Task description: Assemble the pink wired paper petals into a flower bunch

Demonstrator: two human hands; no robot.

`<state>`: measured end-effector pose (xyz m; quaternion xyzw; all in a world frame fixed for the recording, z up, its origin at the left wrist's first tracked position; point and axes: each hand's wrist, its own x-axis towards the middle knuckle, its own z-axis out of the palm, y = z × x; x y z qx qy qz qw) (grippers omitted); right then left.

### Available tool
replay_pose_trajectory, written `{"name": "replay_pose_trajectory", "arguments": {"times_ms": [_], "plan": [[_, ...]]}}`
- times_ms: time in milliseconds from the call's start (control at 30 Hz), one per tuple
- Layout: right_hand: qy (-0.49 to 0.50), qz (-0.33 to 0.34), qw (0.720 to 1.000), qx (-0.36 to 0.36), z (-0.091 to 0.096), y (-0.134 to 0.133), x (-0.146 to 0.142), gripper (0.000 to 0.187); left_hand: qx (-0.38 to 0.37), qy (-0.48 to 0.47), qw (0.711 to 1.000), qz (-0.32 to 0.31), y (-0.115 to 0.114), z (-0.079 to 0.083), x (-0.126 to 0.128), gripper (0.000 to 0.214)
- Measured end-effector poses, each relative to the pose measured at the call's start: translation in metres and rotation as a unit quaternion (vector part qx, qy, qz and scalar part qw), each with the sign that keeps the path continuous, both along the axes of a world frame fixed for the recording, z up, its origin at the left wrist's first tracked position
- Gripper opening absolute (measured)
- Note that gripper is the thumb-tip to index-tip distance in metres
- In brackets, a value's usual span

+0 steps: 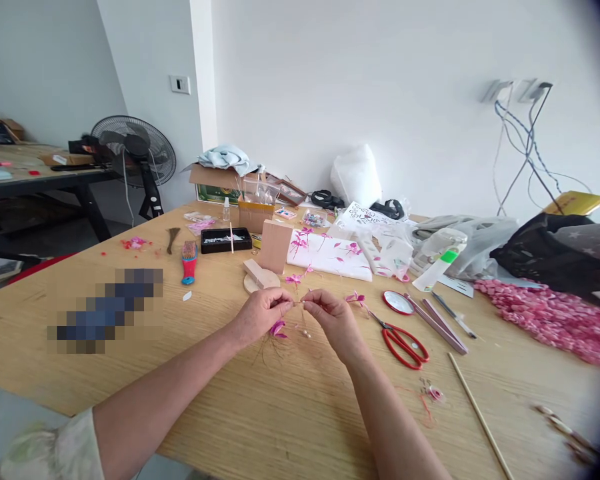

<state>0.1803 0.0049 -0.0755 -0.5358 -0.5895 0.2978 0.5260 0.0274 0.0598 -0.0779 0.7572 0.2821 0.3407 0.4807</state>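
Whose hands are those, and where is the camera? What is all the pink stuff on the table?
There is no machine here, just a person's two bare hands. One small camera sits on the person's head and looks forward and down, so you see what they see. The left hand and the right hand both pinch a thin pale stem between their fingertips, above a small pink flower. They work over a light wooden table. Near the right hand lie red-handled metal scissors and a long thin wooden stick. Behind lies a white slab stuck with pink flowers, and far right a heap of pink bits.
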Motion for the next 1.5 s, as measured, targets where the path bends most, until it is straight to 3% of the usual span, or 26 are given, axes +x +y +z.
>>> {"name": "replay_pose_trajectory", "arguments": {"times_ms": [233,467,567,700,833,1000,1133,1233,1333,1400,1500], "plan": [[-0.002,0.024,1.000,-0.011,0.002,-0.003,-0.002,0.011,0.145,0.023,0.988,0.053,-0.005,0.006,0.000,0.012],[-0.069,-0.004,0.997,0.019,-0.001,-0.001,-0.004,0.007,0.158,0.033,0.985,0.057,-0.008,0.008,0.001,0.012],[-0.131,-0.027,0.989,0.065,0.000,-0.002,-0.004,0.006,0.110,0.022,0.992,0.059,-0.007,0.007,0.002,0.013],[-0.229,-0.039,0.965,0.123,0.005,-0.005,-0.006,0.008,-0.042,-0.022,0.998,0.028,-0.004,0.005,0.005,0.017],[-0.263,-0.038,0.953,0.145,0.007,-0.005,-0.006,0.010,-0.163,-0.069,0.984,0.013,-0.005,0.007,0.005,0.023],[-0.278,-0.041,0.945,0.165,0.006,-0.005,-0.006,0.010,-0.242,-0.122,0.963,0.004,-0.008,0.009,0.004,0.026],[-0.312,-0.054,0.929,0.190,0.008,-0.006,-0.007,0.014,-0.260,-0.125,0.957,0.002,-0.008,0.007,0.004,0.028],[-0.305,-0.082,0.927,0.202,0.011,-0.008,-0.006,0.013,-0.212,-0.117,0.970,0.021,-0.006,0.007,0.005,0.024],[-0.272,-0.140,0.932,0.193,0.014,-0.010,-0.005,0.009,-0.077,-0.091,0.991,0.056,-0.004,0.007,0.003,0.014],[-0.238,-0.140,0.952,0.130,0.013,-0.010,-0.006,0.017,0.032,-0.067,0.994,0.076,-0.004,0.007,0.002,0.010],[-0.134,-0.069,0.989,0.001,0.008,-0.007,-0.011,0.028,0.154,-0.034,0.983,0.089,-0.005,0.006,0.000,0.011]]}}
